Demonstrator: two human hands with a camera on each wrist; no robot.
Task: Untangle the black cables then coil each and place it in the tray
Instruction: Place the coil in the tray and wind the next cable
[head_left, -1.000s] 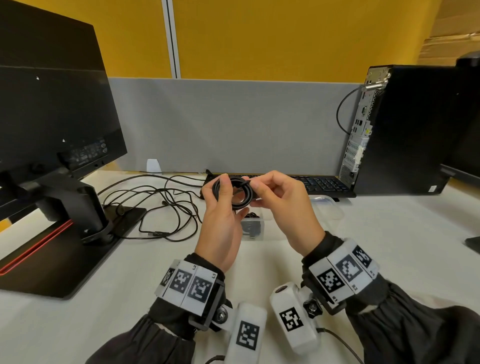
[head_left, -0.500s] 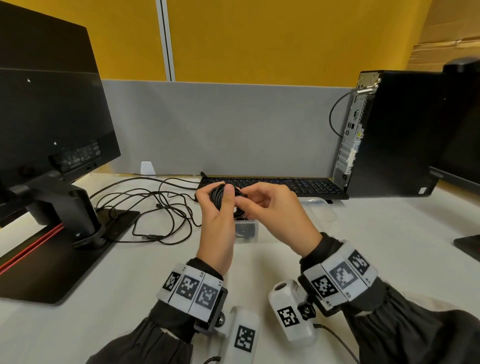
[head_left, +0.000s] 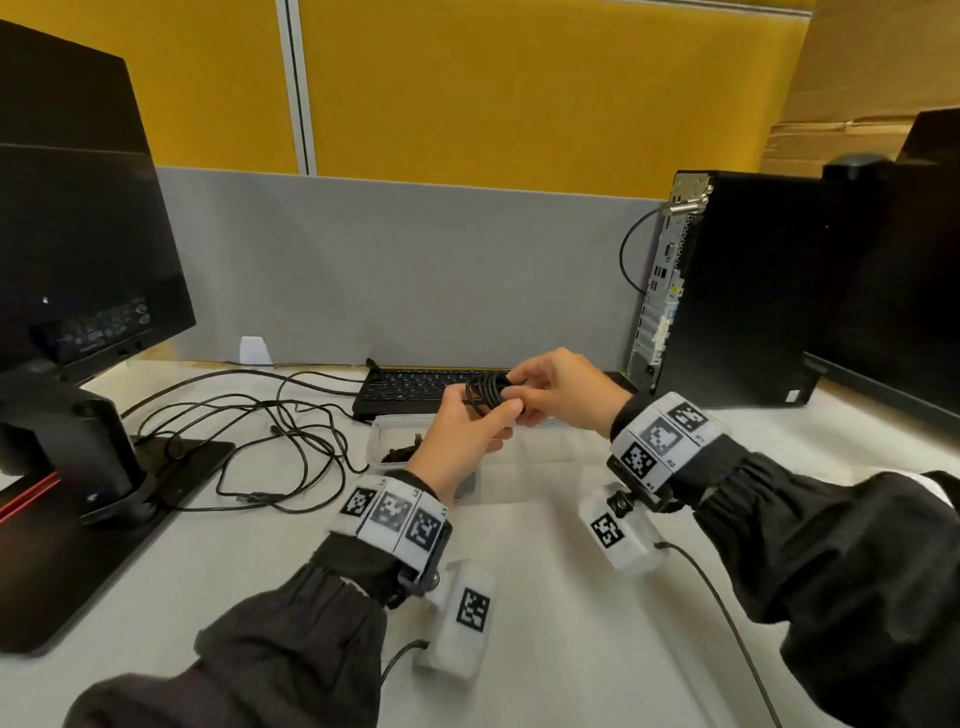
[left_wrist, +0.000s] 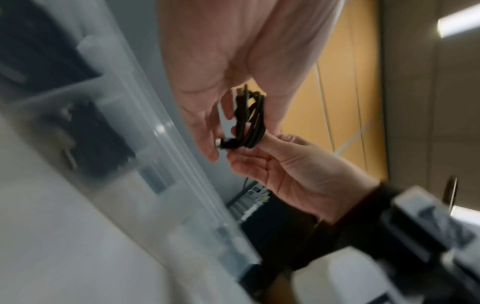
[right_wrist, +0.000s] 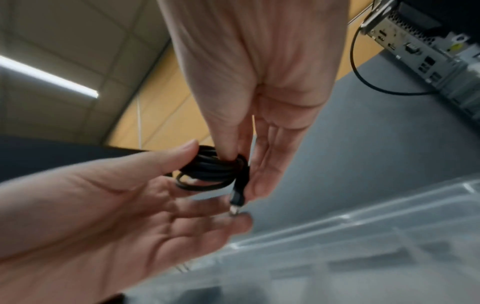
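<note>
A small coil of black cable (head_left: 485, 392) hangs above the table in front of the keyboard, held by both hands. My left hand (head_left: 498, 415) grips it from below, thumb over the loops (right_wrist: 207, 170). My right hand (head_left: 524, 389) pinches the coil's right side between thumb and fingers (right_wrist: 228, 152). A plug end (right_wrist: 237, 198) sticks out under the coil (left_wrist: 250, 119). The clear plastic tray (head_left: 387, 423) lies on the table just left of and below my hands, with something dark inside. Loose tangled black cables (head_left: 270, 431) lie to its left.
A monitor on its stand (head_left: 78, 322) fills the left side, its base (head_left: 67, 545) reaching under the loose cables. A black keyboard (head_left: 410, 387) lies behind the tray. A computer tower (head_left: 727, 291) stands at the right, with a second monitor (head_left: 893, 270) beyond it.
The coil, held up as an open ring a second ago, is now squeezed flat between both hands. Both hands have shifted to the right of the tray.
</note>
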